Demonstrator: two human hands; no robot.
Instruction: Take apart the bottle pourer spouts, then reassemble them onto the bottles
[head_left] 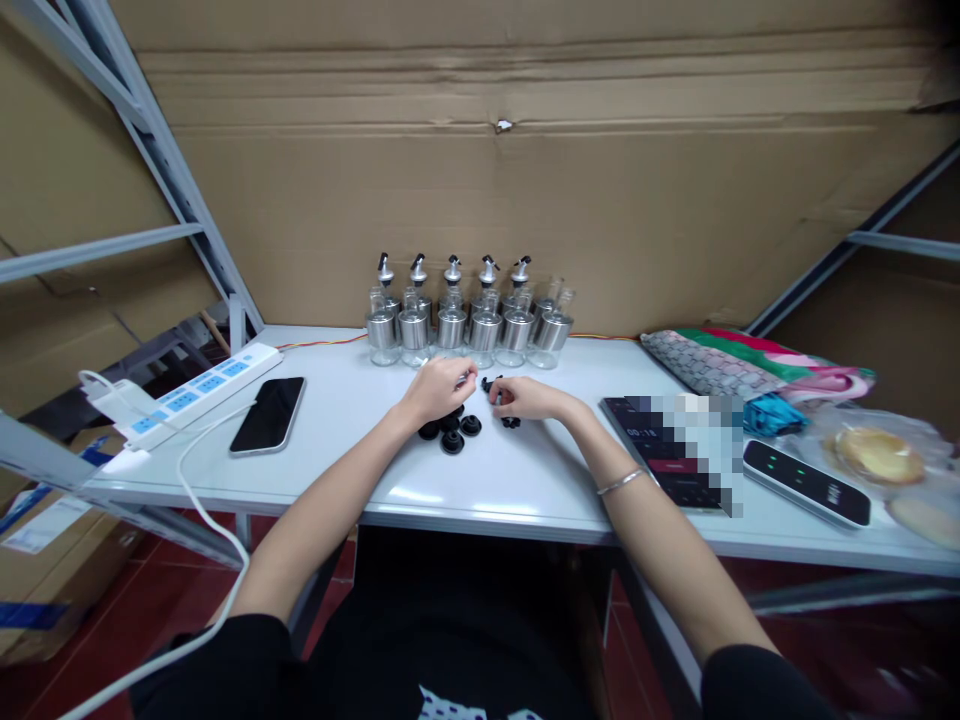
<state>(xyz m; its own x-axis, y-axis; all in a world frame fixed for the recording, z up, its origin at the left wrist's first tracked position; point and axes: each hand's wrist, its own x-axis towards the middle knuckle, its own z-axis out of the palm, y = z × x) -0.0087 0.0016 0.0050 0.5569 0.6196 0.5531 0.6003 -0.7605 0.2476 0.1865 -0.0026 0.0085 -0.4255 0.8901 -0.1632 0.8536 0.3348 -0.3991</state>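
My left hand (441, 388) is closed above the middle of the table, its fingers curled round something small and light-coloured that I cannot make out. Just below it lie black round stoppers (452, 441), partly covered by that hand. To the right, my right hand (523, 398) has its fingers bent in a pinch over a group of small black pieces (511, 422); whatever is between the fingertips is too small to name. Behind both hands stand two rows of glass bottles with steel sleeves (451, 328). Several in the back row carry silver pour spouts with black tips (453, 268).
A power strip (202, 392) with a white cable and a phone (268, 415) lie at left. At right are a tablet-like device (637, 435), a black-and-white device (806, 482), folded colourful cloth (750, 360) and a plastic-wrapped round food item (877, 455). Cardboard (600, 200) backs the table.
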